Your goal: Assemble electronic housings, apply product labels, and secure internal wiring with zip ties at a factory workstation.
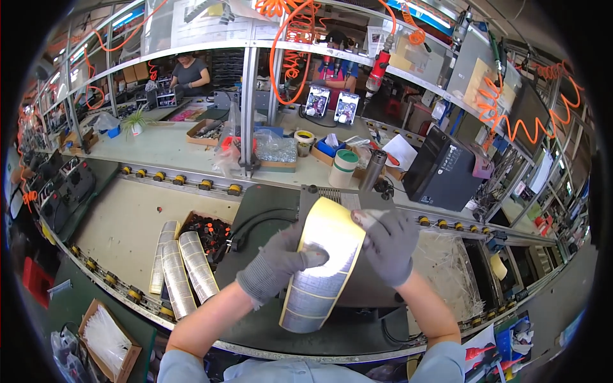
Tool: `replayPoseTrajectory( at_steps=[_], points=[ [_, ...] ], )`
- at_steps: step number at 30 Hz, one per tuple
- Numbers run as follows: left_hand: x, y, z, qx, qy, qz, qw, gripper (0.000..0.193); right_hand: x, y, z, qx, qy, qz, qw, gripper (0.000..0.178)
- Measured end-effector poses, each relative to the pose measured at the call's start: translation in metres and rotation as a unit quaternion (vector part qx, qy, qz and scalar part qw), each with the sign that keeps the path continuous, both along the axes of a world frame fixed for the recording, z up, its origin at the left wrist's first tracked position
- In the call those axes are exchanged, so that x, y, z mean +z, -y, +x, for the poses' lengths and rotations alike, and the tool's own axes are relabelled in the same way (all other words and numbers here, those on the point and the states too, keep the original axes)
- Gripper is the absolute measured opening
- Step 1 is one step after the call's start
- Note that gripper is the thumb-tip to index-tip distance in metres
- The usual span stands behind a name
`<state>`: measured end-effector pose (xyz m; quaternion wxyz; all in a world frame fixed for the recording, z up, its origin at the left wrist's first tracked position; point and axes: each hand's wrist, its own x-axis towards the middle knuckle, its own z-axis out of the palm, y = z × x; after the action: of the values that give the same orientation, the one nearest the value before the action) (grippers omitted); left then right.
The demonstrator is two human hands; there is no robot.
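A curved strip of silver labels (319, 281) on yellowish backing hangs between my hands. My left hand (278, 262), in a grey knitted glove, grips its left edge, with the thumb across the shiny face. My right hand (389, 242), gloved likewise, is closed at the strip's upper right edge; the fingertips look stained, and whether a label is between them I cannot make out. Beneath lies a dark grey flat machine casing (377, 287), mostly hidden by the strip and hands, on a dark green board (262, 325). A black cable (262, 223) curls from its left side.
Left of the board lie more silver label strips (175, 268) and a box of small black and orange parts (207, 231). Roller rails (205, 184) border the line. Behind stand a white tub with green lid (345, 167) and a black case (440, 169). Orange coiled hoses (299, 51) hang overhead.
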<state>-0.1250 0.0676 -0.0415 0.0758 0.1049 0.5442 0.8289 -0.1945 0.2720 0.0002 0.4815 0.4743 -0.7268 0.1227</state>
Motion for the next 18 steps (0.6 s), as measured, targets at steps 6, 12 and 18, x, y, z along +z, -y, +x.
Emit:
replayPoseTrajectory(
  at_steps=[6,12,18],
  points=[
    [-0.021,-0.011,0.027,0.249,-0.315,-0.283,0.871,0.032,-0.020,-0.004,0.033,0.049,0.267,-0.038,0.962,0.016],
    [-0.043,-0.030,0.046,0.228,-0.271,-0.157,0.922,0.023,-0.025,-0.023,0.052,0.097,0.455,0.048,0.884,0.016],
    [-0.070,-0.049,0.054,0.202,-0.215,-0.109,0.949,0.024,-0.008,-0.040,0.057,0.111,0.516,-0.010,0.849,0.025]
  ],
)
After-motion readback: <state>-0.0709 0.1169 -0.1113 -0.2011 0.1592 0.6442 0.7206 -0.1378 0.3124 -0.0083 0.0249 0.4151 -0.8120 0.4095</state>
